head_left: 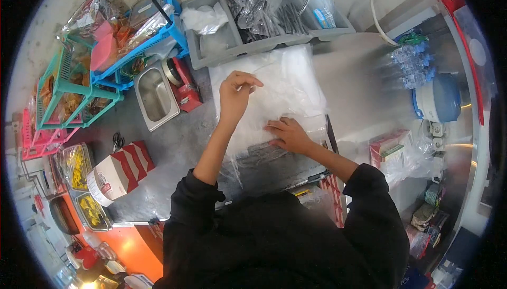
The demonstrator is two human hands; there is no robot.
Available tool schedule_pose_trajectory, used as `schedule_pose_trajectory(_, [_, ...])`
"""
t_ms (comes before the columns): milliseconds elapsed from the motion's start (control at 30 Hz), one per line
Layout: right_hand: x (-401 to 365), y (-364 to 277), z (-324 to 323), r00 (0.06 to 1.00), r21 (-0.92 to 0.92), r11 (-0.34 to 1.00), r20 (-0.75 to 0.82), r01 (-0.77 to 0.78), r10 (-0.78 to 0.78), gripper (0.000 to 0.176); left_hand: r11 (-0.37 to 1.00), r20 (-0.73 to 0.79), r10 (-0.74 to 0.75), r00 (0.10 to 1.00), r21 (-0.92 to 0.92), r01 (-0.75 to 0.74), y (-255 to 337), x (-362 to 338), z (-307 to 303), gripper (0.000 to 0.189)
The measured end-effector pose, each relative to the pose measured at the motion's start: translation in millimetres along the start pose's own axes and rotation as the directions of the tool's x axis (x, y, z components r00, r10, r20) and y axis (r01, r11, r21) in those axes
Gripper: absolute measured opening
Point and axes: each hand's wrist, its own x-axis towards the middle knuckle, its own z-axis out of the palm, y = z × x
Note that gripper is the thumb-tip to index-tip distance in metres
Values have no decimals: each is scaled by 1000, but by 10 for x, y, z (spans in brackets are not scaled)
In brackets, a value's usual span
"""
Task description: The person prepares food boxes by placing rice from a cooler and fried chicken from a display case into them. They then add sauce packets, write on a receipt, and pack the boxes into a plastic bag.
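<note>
A stack of clear and white plastic bags lies on the dark worktop in front of me. My left hand is over the left part of the stack, its fingers curled and pressed together, pointing right. Whether thin plastic is pinched in them I cannot make out. Lower and to the right, my right hand rests on the bags with its fingers apart. A loose, crinkled edge of plastic hangs toward my body below both hands.
A grey divided bin with wrapped cutlery stands behind the bags. Left are a steel pan, a red tape dispenser, blue and green baskets, a red-and-white box and scissors. Water bottles stand right.
</note>
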Motion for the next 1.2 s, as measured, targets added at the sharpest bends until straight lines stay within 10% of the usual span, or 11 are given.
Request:
schedule_pose_trajectory(267, [26,10,165,968,270,929,73,-252,241,16,984,53,-40,998,174,30,-123,-608,-178,24])
schedule_pose_trajectory(400, [107,-93,75,895,5,919,232,-393,381,14,991,6,18,1000,131,-18,-162,-669,-199,21])
schedule_pose_trajectory(833, [58,-157,243,869,48,923,-323,-382,376,8,933,100,192,976,291,-214,-63,-538,7,19])
schedule_pose_trajectory(933, [219,-146,26,823,127,892,-348,-433,449,8,802,243,278,929,474,-364,-49,-965,-32,42])
schedule_pose_trajectory(1000, [239,-169,32,817,142,879,-325,-456,476,8,539,297,83,951,790,-293,-125,-1130,44,62])
schedule_pose_trajectory(1100, [280,-173,56,816,-1,867,-341,-498,468,10,525,271,216,938,778,-346,-499,-1029,113,66])
schedule_pose_trajectory(1200, [246,-119,15,758,246,787,-220,-566,614,13,484,262,270,926,795,-366,-688,-1074,94,65])
